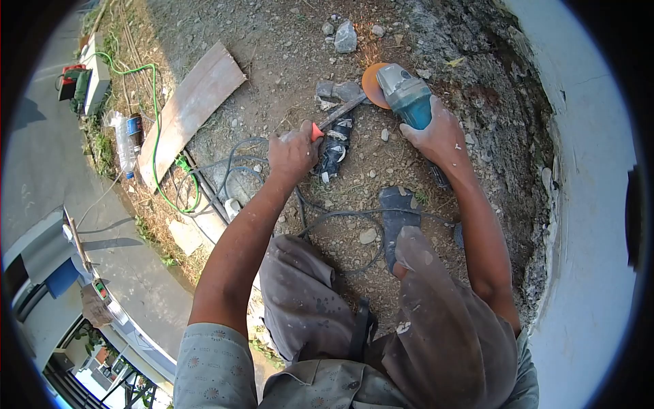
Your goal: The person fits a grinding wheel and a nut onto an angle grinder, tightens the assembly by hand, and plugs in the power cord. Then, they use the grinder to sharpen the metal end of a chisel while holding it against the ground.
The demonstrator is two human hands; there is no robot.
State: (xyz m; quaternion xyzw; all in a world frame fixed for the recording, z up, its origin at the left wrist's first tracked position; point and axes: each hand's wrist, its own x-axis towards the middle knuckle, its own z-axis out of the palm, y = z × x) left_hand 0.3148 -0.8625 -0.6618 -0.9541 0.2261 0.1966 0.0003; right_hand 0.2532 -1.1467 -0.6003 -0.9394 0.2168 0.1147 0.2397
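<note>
My left hand is closed round the orange handle of a chisel, whose grey metal blade slants up to the right. Its far end meets the edge of an orange disc on a teal and grey angle grinder. My right hand wraps round the grinder's body from the right. Sparks glow on the soil just above the disc. Below the chisel lies a dark, taped-looking object with pale scraps on it, next to a grey block.
Dark cables cross the stony ground near my shoe. Left lie a wooden board, a green cord, a plastic bottle and a can. A white wall rises on the right; a stone lies ahead.
</note>
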